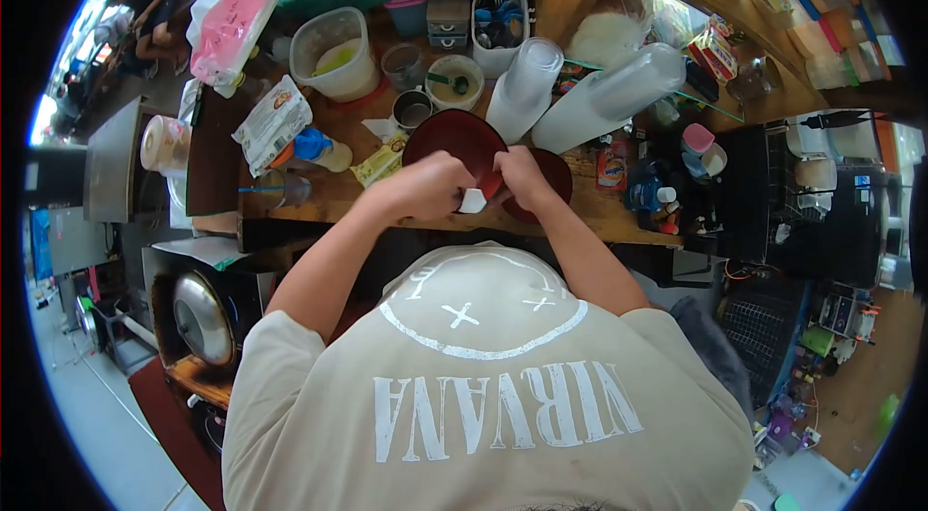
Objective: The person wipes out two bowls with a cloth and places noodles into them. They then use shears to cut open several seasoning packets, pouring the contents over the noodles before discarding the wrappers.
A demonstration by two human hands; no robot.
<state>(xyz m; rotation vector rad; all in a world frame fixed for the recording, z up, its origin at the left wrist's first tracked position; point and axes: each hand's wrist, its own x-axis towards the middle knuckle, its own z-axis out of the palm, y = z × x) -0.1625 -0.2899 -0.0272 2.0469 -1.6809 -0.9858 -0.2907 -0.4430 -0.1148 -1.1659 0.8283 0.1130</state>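
A dark red bowl (452,136) is tilted at the front of the wooden table, its inside facing me. My left hand (437,185) is closed in a fist in front of the bowl. A small white angular piece (472,201) sticks out from that fist; the rest of it is hidden. My right hand (523,178) pinches the bowl's right rim, thumb up, with the other fingers mostly hidden. Beneath and right of my right hand lies a second dark red round piece (553,177), partly covered by my wrist.
Tall stacks of clear plastic cups (609,97) stand behind my right hand. A metal cup (412,109), a tub with a green scoop (452,82) and a yellow packet (379,161) surround the bowl. Bottles (646,192) stand at the right, a clear cup (280,189) at the left.
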